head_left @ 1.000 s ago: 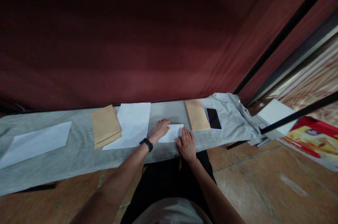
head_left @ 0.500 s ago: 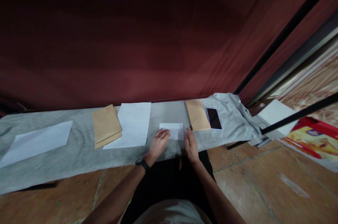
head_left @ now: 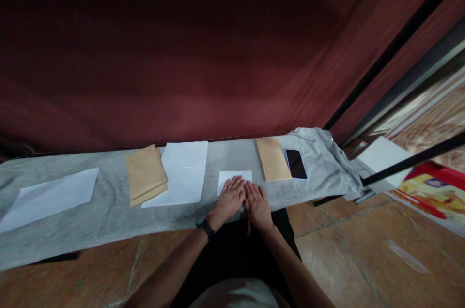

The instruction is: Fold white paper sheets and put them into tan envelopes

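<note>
A small folded white paper (head_left: pixel 225 177) lies on the grey cloth in front of me. My left hand (head_left: pixel 231 196) rests flat on it, fingers stretched out. Beside it, my right hand (head_left: pixel 257 205) also lies flat on the paper's near right part, its fingers extended and its thumb side touching the left hand. Both hands cover the paper's near edge. To the left are larger white sheets (head_left: pixel 187 172), partly under brown envelopes (head_left: pixel 145 172). On the right is another brown envelope stack (head_left: pixel 272 159), with a phone (head_left: pixel 296 164) against its right side.
A grey cloth (head_left: pixel 109 221) covers the narrow table. Another white sheet (head_left: pixel 54 194) lies at far left. Behind stands a dark red panel (head_left: pixel 218 80). Black metal bars (head_left: pixel 417 158) and a red and yellow box (head_left: pixel 436 192) are at the right, above a tiled floor.
My left hand has moved right onto the middle of the paper. My right hand has come in from the paper's right edge to lie flat beside it.
</note>
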Demonstrator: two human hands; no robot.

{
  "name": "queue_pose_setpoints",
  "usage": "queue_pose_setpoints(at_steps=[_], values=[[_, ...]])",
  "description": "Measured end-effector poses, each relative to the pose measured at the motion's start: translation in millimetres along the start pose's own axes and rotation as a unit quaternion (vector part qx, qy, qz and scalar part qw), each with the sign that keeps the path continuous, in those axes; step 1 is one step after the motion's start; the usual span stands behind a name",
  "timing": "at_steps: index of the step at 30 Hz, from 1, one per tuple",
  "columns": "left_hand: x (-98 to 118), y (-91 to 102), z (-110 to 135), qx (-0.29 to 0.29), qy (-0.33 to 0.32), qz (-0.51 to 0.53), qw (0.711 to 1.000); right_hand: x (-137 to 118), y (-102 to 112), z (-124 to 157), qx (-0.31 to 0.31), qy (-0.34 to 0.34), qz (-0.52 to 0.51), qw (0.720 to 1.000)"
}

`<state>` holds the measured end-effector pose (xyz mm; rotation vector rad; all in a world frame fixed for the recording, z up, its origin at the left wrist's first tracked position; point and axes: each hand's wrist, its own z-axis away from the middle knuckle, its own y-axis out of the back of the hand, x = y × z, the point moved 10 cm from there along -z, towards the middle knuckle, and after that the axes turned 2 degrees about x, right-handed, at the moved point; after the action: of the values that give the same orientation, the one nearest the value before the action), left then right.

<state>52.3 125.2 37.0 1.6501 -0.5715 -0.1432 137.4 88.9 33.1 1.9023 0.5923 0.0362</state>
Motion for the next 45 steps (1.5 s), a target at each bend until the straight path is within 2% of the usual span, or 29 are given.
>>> queue_pose_setpoints(at_steps=[2, 5, 10, 17, 22, 34, 40, 43, 45], values=[[5.7, -9.3, -10.0, 0.004, -0.014, -0.008, 1.000, -0.2, 0.0, 1.4, 0.007, -0.003, 0.005, 1.000], [0.3, -16.7, -18.4, 0.013, -0.008, -0.022, 1.000, 0.3, 0.6, 4.9, 0.019, -0.014, 0.015, 1.000], [-18.8, -11.7, -15.1, 0.027, 0.023, -0.041, 0.999, 1.5, 0.7, 7.2, 0.015, -0.027, 0.013, 0.999], [-23.4, -8.8, -11.6, 0.020, 0.026, -0.040, 0.999, 9.6, -9.5, -27.4, -0.015, -0.057, -0.010, 0.998], [-26.5, -9.2, -10.8, 0.020, 0.030, -0.037, 0.999, 14.9, -17.7, -41.8, -0.003, -0.054, 0.022, 0.998], [-46.9, -1.2, 3.2, 0.026, 0.101, -0.089, 0.991, 16.1, -8.9, -35.3, 0.042, -0.049, 0.055, 0.996], [-50.5, -3.9, 3.3, 0.019, 0.106, -0.092, 0.990, 2.2, -0.1, -14.6, 0.018, 0.009, 0.030, 0.999], [-47.8, -5.4, 1.7, 0.022, 0.108, -0.087, 0.990, -1.4, 4.0, -3.0, 0.020, 0.015, 0.027, 0.999], [-36.4, -7.6, -1.7, 0.025, 0.081, -0.071, 0.994, -1.4, 4.8, 1.6, 0.024, 0.010, 0.029, 0.999]])
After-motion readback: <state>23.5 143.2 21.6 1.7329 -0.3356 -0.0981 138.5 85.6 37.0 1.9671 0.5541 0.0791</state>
